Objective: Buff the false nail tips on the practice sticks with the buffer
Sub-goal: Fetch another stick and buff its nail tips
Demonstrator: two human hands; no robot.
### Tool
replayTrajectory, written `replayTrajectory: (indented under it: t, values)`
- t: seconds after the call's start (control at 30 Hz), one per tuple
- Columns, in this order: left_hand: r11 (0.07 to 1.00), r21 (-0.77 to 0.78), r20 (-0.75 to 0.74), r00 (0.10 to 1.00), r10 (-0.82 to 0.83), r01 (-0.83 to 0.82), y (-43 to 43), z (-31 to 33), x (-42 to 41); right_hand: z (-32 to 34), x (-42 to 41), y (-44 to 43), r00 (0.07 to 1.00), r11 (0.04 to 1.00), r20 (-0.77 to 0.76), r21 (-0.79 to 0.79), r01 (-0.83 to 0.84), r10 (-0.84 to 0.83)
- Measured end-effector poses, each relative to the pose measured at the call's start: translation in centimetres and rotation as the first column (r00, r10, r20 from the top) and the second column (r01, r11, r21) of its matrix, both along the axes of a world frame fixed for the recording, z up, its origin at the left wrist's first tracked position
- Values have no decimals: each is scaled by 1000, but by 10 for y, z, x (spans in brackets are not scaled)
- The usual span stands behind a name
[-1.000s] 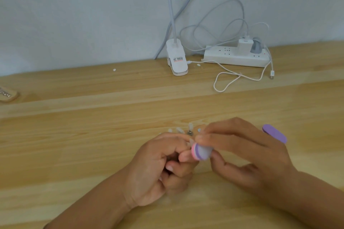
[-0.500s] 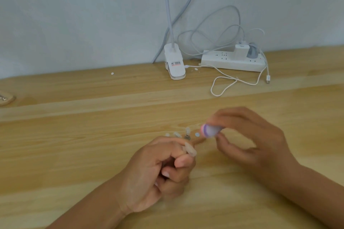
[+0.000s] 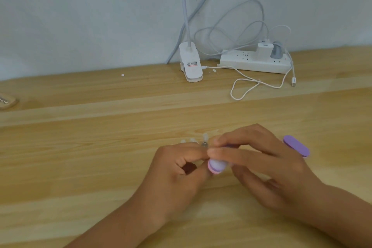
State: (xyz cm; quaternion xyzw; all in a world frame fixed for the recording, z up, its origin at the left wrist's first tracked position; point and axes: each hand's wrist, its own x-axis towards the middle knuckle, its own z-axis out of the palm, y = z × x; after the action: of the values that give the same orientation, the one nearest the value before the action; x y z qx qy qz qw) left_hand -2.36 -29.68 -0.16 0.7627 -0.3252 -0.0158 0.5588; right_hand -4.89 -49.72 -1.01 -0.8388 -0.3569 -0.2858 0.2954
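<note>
Back toward the near side comes the right hand (image 3: 267, 169) since half a second ago, bringing the buffer (image 3: 217, 165) down against the fingertips of the left hand (image 3: 177, 169). Two hands work at the middle of the worktop (image 3: 80, 147). The right one pinches the buffer between thumb and fingers; the left one's fingers are curled round the practice sticks (image 3: 205, 144), whose stems are mostly hidden. At least three pale nail tips (image 3: 205, 138) fan out just beyond the left knuckles, too blurred to count surely. Its rounded pink-and-lilac end points left and toward the viewer, and its long axis runs rightward under the fingers. A second, purple buffer (image 3: 296, 145) lies flat right of the right hand, slanting far-left to near-right. The worktop is pale planked wood. Against the grey-white wall (image 3: 80, 16) sit one lamp clip (image 3: 190, 65) and one power strip (image 3: 253, 62) with a looped white cable (image 3: 241, 86).
</note>
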Motion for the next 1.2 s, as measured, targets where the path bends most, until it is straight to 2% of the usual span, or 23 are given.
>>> replayTrajectory:
  t: [0.1, 0.23, 0.4, 0.53, 0.67, 0.73, 0.83, 0.93, 1.03, 1.2]
  values:
    - [999, 9, -20, 999, 43, -43, 0, -1, 0, 0, 6, -10, 998, 998, 2, -23, 62, -62]
    - [1000, -22, -76, 997, -2, 0, 0, 2, 0, -6, 0, -2, 998, 999, 57, -38, -35, 37]
    - [999, -36, -118, 993, 10, -15, 0, -1, -1, -1, 10, -14, 993, 994, 49, -13, 106, -105]
    - [999, -26, -100, 995, -21, 19, -2, -2, -4, -4, 6, -8, 992, 996, 84, 3, 90, -90]
    - [998, -59, -127, 992, 16, -23, -1, 0, -1, 1, 10, -16, 985, 977, -42, 125, 170, -166]
    - [998, -61, -134, 991, 11, -20, -1, 3, -1, -2, 5, -9, 992, 984, -38, 127, 123, -120]
    - [998, -67, -157, 988, 2, -13, -2, 4, -2, -4, 2, -7, 999, 999, 8, 21, 37, -37]
    - [994, -112, -221, 975, -34, 9, -2, 3, -3, -2, 2, -11, 997, 998, 39, 11, 61, -61]
    - [992, -119, -223, 973, -64, 39, -1, 2, -1, -5, -1, -5, 994, 1000, 108, -11, 6, -5]
    - [967, -228, -265, 948, -176, 116, 0, 2, -1, 0, 2, -8, 995, 997, 84, 47, 56, -60]
